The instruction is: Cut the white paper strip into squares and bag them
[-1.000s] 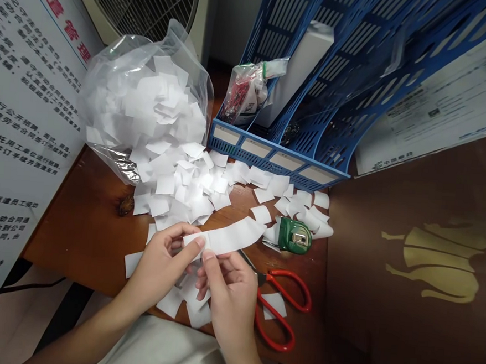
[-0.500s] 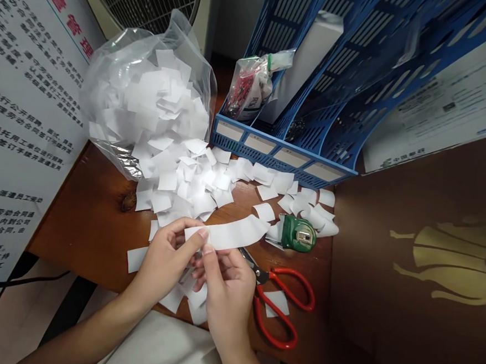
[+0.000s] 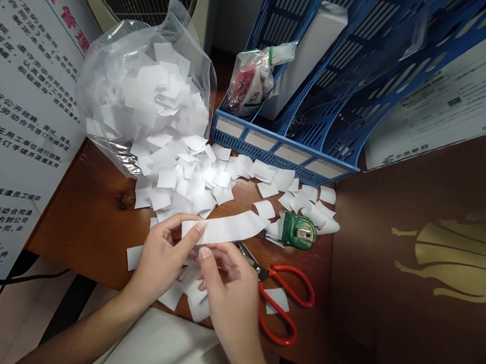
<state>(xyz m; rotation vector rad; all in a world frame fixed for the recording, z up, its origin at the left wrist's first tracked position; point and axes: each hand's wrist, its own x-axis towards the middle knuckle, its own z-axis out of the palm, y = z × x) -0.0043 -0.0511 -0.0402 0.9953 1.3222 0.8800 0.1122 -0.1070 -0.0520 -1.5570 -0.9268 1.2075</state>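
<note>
My left hand (image 3: 163, 254) pinches the near end of a long white paper strip (image 3: 231, 227) between thumb and fingers. The strip runs right toward a green tape dispenser (image 3: 299, 230). My right hand (image 3: 225, 280) sits just below the strip's end, fingers curled, its thumb tip touching the strip's lower edge. Red-handled scissors (image 3: 280, 295) lie on the wooden desk (image 3: 94, 221) right of my right hand. Several cut white paper squares (image 3: 193, 173) are scattered on the desk and under my hands.
A clear plastic bag (image 3: 145, 92) full of paper squares lies at the back left. A blue file rack (image 3: 315, 98) with a small bag of clips (image 3: 245, 85) stands behind. A printed board (image 3: 19, 105) is on the left, a dark panel (image 3: 420, 261) on the right.
The strip and my left hand have risen slightly. My right hand has slid a little down from the strip's end, its grip loosened.
</note>
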